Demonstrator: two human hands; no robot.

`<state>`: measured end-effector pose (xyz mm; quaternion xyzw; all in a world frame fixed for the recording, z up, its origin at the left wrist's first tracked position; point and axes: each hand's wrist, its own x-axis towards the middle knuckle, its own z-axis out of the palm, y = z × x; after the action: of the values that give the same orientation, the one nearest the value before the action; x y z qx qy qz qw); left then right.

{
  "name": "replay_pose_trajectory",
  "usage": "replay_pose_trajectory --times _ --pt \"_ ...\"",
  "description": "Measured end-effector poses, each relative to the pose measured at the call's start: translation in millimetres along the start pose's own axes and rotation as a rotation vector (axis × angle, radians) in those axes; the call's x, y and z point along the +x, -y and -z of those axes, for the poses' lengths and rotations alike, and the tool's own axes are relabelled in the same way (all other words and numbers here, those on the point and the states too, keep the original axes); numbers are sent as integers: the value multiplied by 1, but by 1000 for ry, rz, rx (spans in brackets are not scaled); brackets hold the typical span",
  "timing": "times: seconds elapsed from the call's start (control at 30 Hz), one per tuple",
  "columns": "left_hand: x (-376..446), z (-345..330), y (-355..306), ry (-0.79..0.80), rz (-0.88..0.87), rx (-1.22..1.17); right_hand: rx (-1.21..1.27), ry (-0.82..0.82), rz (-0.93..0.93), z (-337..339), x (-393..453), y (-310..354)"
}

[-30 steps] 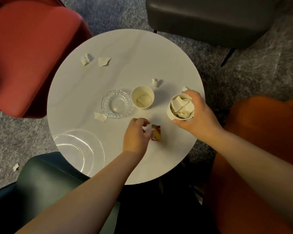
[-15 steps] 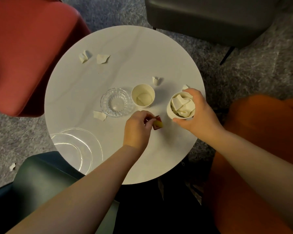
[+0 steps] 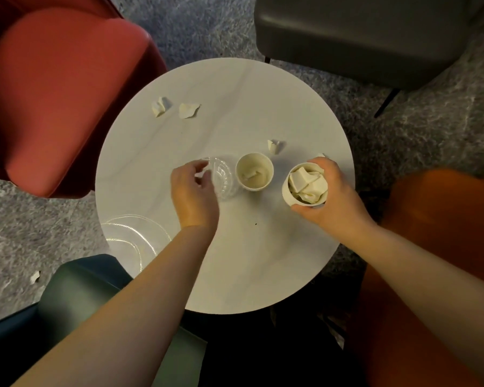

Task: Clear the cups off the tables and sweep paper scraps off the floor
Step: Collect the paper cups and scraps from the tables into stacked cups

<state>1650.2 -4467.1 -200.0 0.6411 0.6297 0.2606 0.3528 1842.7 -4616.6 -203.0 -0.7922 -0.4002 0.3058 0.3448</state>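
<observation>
Paper cup (image 3: 305, 184), stuffed with folded scraps, sits near the right edge of the round white table (image 3: 263, 261); my right hand (image 3: 333, 196) wraps its wall, thumb on the near side, fingers over the far rim. A second paper cup (image 3: 254, 171) stands just left of it, apart, a little paper inside. My left hand (image 3: 194, 191) hovers over the small glass dish (image 3: 221, 178), fingers loosely curled; cannot tell whether they pinch a scrap. Loose scraps remain: one (image 3: 273, 146) just behind the second cup, two (image 3: 189, 110) near the far left edge, one on the carpet (image 3: 35, 276). Judgement: gather table scraps first. Keep the full cup upright and steady, bring each scrap over its mouth and press down gently, since the fill sits at rim level and may spill. Avoid knocking the dish or the clear plate (image 3: 134, 238) at the near-left edge.
</observation>
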Motion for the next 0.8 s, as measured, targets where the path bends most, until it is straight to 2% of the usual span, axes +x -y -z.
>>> replay_pose_trajectory --times 0.1,0.2,0.37,0.5,0.7,0.8 --pt "9 25 38 -23 81 164 -14 10 -5 -3 4 3" --pt "19 42 68 76 145 306 -25 15 -15 -6 6 3" --pt "39 40 85 252 132 419 -18 19 -47 -6 6 6" --pt "44 34 89 322 115 538 -14 21 -56 -5 6 8" --pt "47 38 94 329 130 602 -34 39 -101 -5 6 8" --pt "45 40 96 319 139 551 -24 35 -103 -5 6 8"
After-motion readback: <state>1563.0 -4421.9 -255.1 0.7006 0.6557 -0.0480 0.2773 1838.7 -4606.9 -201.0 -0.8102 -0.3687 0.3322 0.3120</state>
